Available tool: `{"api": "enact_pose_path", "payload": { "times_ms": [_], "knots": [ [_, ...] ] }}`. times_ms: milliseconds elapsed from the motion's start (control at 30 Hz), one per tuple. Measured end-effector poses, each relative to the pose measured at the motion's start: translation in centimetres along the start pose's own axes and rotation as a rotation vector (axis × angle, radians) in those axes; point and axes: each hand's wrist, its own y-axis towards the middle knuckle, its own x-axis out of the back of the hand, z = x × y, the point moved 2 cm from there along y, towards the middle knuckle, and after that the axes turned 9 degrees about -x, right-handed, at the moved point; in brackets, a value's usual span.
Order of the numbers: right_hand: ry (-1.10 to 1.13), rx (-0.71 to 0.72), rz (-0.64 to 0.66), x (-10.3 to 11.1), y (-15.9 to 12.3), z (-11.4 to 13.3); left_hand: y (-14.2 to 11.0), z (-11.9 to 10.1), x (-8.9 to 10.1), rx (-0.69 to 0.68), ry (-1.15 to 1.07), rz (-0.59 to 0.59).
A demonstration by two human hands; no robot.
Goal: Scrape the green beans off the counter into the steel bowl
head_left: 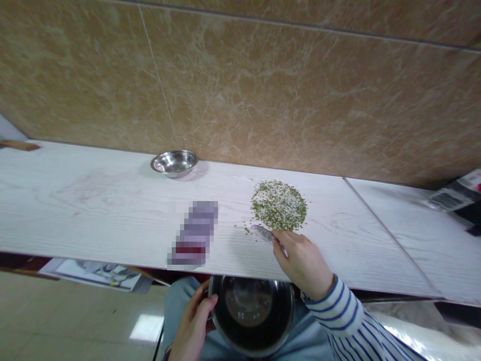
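Observation:
A round heap of small green beans (279,204) lies on the white wood-grain table (93,205). My right hand (300,260), in a blue-and-white striped sleeve, is closed on a metal spoon (263,232) whose bowl rests at the heap's near edge. My left hand (193,321) grips the rim of a steel bowl (251,313) held on my lap just below the table's front edge. A few beans lie in that bowl.
A second, smaller steel bowl (174,163) stands at the back of the table against the brown marble wall. A blurred-out rectangular object (193,233) lies left of the heap. Packaging (456,198) sits at the far right. Papers (97,273) lie on the floor.

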Motion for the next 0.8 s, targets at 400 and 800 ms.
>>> {"api": "enact_pose_path", "payload": {
  "times_ms": [400,800],
  "knots": [
    [0.011,0.006,0.02,0.17,-0.23,0.59,-0.62,-0.66,-0.67,-0.013,0.015,-0.036],
    [0.026,-0.02,0.039,-0.05,-0.04,0.53,-0.47,-0.51,-0.28,-0.001,0.003,-0.013]
  ]
}}
